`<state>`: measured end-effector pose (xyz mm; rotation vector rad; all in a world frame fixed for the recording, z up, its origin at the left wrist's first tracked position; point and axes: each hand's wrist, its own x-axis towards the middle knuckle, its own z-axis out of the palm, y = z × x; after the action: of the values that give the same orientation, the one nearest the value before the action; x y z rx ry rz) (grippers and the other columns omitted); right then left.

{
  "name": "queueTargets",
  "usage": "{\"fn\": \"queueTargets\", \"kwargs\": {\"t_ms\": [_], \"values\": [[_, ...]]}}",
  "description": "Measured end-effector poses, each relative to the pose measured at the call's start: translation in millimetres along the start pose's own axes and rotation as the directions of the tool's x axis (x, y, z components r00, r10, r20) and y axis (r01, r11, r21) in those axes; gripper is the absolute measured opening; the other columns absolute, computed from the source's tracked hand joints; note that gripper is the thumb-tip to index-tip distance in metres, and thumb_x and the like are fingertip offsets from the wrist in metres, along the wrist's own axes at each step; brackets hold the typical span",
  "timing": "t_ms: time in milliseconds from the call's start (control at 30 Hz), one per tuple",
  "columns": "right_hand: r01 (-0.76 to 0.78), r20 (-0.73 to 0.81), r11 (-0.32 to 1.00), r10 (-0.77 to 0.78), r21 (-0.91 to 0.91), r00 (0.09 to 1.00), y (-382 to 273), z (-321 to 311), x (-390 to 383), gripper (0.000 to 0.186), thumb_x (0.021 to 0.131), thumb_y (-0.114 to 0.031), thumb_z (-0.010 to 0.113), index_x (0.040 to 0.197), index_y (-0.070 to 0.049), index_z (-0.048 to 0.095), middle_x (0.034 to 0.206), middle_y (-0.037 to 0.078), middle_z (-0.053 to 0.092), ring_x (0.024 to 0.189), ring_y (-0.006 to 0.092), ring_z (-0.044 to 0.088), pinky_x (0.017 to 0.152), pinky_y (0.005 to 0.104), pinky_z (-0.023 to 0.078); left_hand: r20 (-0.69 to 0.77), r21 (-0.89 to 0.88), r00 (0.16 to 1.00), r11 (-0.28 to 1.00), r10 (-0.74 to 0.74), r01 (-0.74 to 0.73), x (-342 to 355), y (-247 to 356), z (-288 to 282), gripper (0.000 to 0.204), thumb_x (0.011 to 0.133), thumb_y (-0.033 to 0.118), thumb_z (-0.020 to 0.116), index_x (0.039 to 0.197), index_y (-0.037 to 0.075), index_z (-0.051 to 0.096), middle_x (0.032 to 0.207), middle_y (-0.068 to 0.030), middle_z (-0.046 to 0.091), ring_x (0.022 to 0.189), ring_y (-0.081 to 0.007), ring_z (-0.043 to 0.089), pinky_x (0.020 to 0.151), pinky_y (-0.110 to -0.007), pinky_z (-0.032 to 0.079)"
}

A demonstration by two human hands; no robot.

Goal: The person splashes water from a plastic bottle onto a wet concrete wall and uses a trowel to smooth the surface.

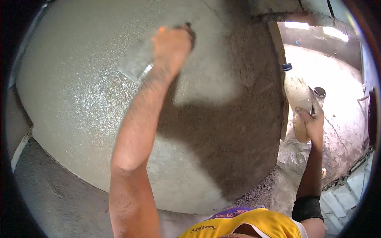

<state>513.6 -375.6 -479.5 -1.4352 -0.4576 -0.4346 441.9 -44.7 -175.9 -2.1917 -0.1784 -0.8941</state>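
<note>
My left hand (171, 47) is closed round the handle of a plastering trowel, smeared by motion. The trowel's metal blade (135, 67) lies against a wet grey plastered wall (91, 79), its lower edge catching the light. Over on the right, my right hand (312, 121) grips a clear plastic bottle (297, 89) with a blue cap. The bottle is streaked with dirt and looks cloudy. It is tilted a little, cap end up, beside the wall's right edge. My fingers cover part of its lower half.
An opening at the right edge of the wall shows a bright room with a pale surface (345, 103). Near my right hand stands a pipe end (320, 92). Pale blocks (337, 202) lie at the lower right. Rough grey ground (55, 190) borders the wall at lower left.
</note>
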Motion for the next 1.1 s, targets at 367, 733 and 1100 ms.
{"fn": "queueTargets", "kwargs": {"t_ms": [367,733,1100], "values": [[-0.151,0.139,0.987,0.158,-0.060,0.978,58,-34,-30,0.076,0.083,-0.007,0.072,0.151,0.000,0.039,0.131,0.019,0.061,0.116,0.0223,0.059,0.102,0.0345,0.046,0.130,0.083,0.948,0.956,-0.290,0.281,-137,-101,-37,0.033,0.101,0.037,0.055,0.118,0.010,0.062,0.094,-0.0209,0.070,0.081,-0.0368,0.071,0.065,-0.047,0.056],[-0.067,0.088,0.997,0.063,0.045,0.994,29,7,3,0.080,0.079,0.001,0.073,0.151,0.000,0.039,0.137,0.021,0.059,0.123,0.0259,0.058,0.105,0.0378,0.045,0.141,-0.047,0.980,0.990,0.140,-0.135,-52,-1,19,0.032,0.099,0.033,0.056,0.111,0.005,0.063,0.092,-0.0199,0.071,0.086,-0.0374,0.071,0.076,-0.049,0.057],[-0.037,0.182,0.998,0.044,-0.042,0.982,60,23,0,0.084,0.075,0.002,0.074,0.152,-0.004,0.039,0.132,0.021,0.062,0.116,0.0262,0.061,0.102,0.0376,0.047,0.013,0.048,0.994,0.993,-0.113,0.112,-36,-94,-64,0.038,0.101,0.041,0.053,0.119,0.008,0.062,0.098,-0.0220,0.071,0.091,-0.0381,0.070,0.076,-0.050,0.055]]}}
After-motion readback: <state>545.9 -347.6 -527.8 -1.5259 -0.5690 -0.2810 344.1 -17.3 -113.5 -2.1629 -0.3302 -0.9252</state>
